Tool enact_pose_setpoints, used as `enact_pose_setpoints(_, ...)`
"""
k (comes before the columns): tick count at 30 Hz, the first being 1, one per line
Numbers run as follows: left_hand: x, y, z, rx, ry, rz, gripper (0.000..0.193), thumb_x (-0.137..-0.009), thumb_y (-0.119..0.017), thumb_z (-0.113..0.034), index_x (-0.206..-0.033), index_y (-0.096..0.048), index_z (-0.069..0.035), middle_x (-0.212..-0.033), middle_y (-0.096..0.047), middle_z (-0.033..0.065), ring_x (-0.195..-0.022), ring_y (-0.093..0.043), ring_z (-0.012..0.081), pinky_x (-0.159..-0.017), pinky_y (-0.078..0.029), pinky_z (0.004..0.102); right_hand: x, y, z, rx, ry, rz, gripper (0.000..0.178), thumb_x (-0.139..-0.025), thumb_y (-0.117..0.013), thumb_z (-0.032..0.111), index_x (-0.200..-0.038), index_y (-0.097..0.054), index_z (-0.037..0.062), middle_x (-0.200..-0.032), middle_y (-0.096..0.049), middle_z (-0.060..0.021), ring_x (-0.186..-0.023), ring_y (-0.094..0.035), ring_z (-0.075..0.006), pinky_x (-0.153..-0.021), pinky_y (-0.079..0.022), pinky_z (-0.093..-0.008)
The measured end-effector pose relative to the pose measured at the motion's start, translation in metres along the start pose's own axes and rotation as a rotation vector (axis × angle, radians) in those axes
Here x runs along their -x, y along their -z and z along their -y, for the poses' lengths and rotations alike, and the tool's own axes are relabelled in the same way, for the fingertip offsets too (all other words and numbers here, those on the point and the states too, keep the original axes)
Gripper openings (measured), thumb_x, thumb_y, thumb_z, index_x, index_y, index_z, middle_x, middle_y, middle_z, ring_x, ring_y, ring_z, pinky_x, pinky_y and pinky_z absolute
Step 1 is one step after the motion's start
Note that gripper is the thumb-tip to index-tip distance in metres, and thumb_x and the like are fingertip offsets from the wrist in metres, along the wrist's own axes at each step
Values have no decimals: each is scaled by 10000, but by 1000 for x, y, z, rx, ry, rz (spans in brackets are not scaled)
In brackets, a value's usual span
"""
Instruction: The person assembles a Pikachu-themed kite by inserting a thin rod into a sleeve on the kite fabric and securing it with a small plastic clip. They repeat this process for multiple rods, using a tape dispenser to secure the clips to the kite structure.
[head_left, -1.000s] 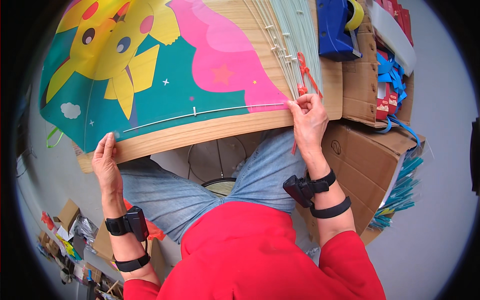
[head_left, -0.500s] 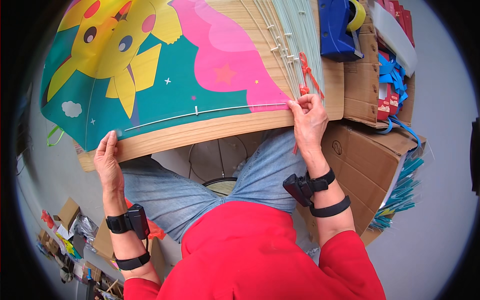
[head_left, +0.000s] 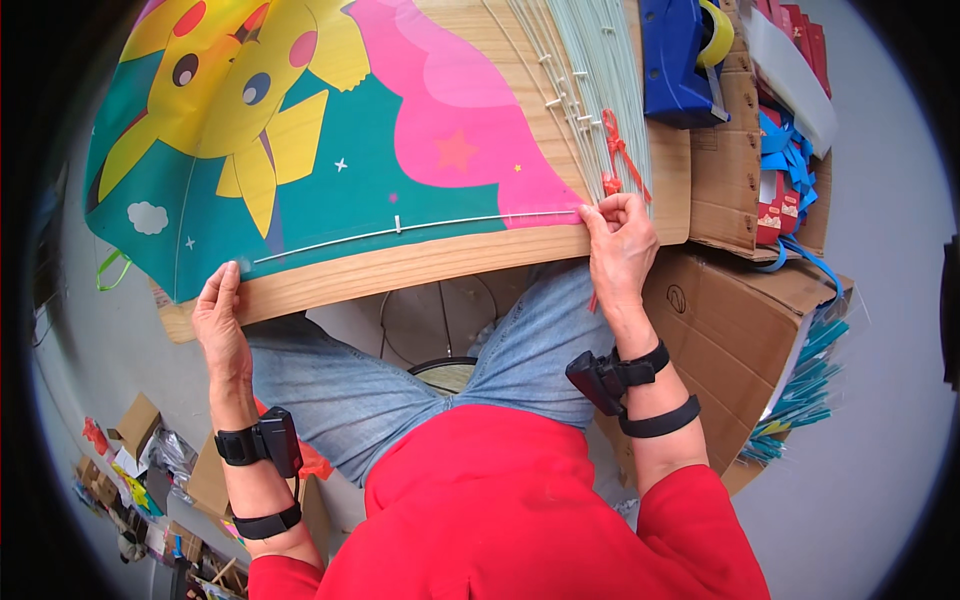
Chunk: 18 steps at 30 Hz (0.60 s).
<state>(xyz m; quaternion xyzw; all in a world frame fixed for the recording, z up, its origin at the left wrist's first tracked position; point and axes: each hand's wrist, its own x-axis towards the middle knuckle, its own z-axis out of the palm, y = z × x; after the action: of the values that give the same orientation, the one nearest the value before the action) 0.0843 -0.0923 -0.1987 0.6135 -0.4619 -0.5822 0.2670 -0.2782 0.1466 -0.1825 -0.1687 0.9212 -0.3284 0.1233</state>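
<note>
A teal and pink printed sheet (head_left: 340,205) with yellow cartoon figures lies on the wooden board in front of me. Along its near edge runs a thin white rod (head_left: 460,220), slightly bowed, with a small white clip near its middle. At the rod's left end, my left hand (head_left: 222,325) pinches the sheet's edge; the exact grip under the fingertips is hidden. My right hand (head_left: 622,245) is closed in a pinch on the rod's right end, where the pink corner tapers. Its curled fingers hide the tip itself.
A bundle of pale thin rods (head_left: 595,80) with a red tie lies beyond my right hand. Further right stand a blue tape dispenser (head_left: 680,65) and cardboard boxes (head_left: 735,320) with ribbons and teal strips. The wooden board's (head_left: 430,262) near edge sits above my legs.
The board and sheet appear very slightly shifted in the picture. Both hands keep the same pinches at the two ends of the rod.
</note>
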Motion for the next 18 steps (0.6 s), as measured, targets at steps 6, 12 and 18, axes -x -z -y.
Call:
enact_pose_setpoints(6,0,0,1,-2,-4,3,207,-870,-729,-225,-1014,-714,-77,-891,-649,-67,-746,-485,11,-704,-372,163,0,-1,-2,-14,-1,-15,217,-769,-760,103,-818,-567,17,-671,-636,-101,-610,-640,-201,-607,-490,-327)
enact_pose_setpoints(12,-1,1,3,-21,2,-9,202,-879,-718,-222,-1023,-713,-81,-887,-648,-67,-739,-492,12,-691,-378,163,2,-2,-1,-11,-2,-26,219,-770,-765,104,-823,-569,21,-683,-643,-91,-614,-641,-179,-604,-493,-312)
enact_pose_setpoints(18,0,0,1,-9,13,-8,198,-872,-726,-219,-1010,-713,-78,-901,-656,-59,-790,-531,19,-717,-391,171,3,-1,0,-28,-20,-21,212,-776,-765,90,-833,-575,14,-689,-644,-76,-614,-632,-141,-603,-498,-288)
